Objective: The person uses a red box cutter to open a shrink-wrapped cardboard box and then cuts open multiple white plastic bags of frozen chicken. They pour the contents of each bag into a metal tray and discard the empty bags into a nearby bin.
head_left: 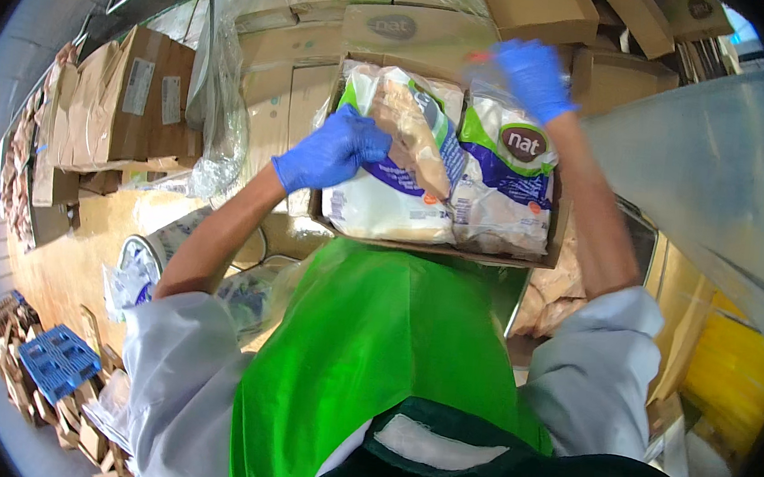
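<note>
A cardboard box (435, 251) in front of me holds plastic bags of pale meat, printed in white, green and purple. My left hand (340, 151), in a blue glove, is closed at the left edge of the larger bag (385, 207). The other bag (499, 199) lies at the right side of the box. Above that bag's far end is my right hand (534, 77), also blue-gloved and blurred by motion. Its fingers look curled, with a small red thing (478, 58) at their tips that I cannot make out.
Stacked cartons (303, 50) under see-through wrap stand beyond the box. More cardboard boxes (534, 11) lie at the far right. Large cartons (131, 98) sit on the left, and a blue pallet (59, 362) at lower left. Pale meat (555, 290) shows beside my right forearm.
</note>
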Demonstrator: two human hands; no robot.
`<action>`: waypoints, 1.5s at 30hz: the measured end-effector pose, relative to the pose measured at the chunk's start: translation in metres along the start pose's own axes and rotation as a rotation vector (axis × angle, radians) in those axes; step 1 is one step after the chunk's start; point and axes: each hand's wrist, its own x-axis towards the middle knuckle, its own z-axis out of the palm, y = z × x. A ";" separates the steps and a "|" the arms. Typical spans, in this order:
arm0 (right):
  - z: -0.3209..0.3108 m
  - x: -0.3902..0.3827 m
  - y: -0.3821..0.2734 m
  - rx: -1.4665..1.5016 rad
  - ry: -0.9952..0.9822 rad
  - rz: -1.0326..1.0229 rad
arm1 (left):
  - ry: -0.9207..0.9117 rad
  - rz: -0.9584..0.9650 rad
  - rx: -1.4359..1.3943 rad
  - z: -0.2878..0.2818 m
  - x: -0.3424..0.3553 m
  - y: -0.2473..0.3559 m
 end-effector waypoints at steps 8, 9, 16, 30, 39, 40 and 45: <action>0.013 -0.111 -0.134 0.993 -0.045 0.482 | 0.126 -0.223 -0.167 0.006 -0.006 -0.004; 0.015 -0.119 -0.165 1.210 -0.092 0.568 | 0.114 -0.265 -0.212 0.007 -0.001 -0.003; -0.009 -0.098 -0.262 1.446 0.196 0.742 | 0.168 -0.173 -0.290 0.011 0.013 0.001; -0.060 -0.143 -0.344 1.094 0.088 0.499 | 0.482 -0.309 -0.684 -0.010 0.027 -0.013; -0.039 -0.144 -0.246 1.637 0.317 0.588 | 0.622 -0.352 -0.666 -0.010 -0.004 -0.019; 0.003 -0.141 -0.236 1.157 0.480 0.488 | 0.568 -0.331 -0.609 -0.009 -0.013 -0.031; 0.041 -0.126 -0.238 1.021 0.494 0.393 | 0.555 -0.392 -0.684 -0.032 -0.044 -0.035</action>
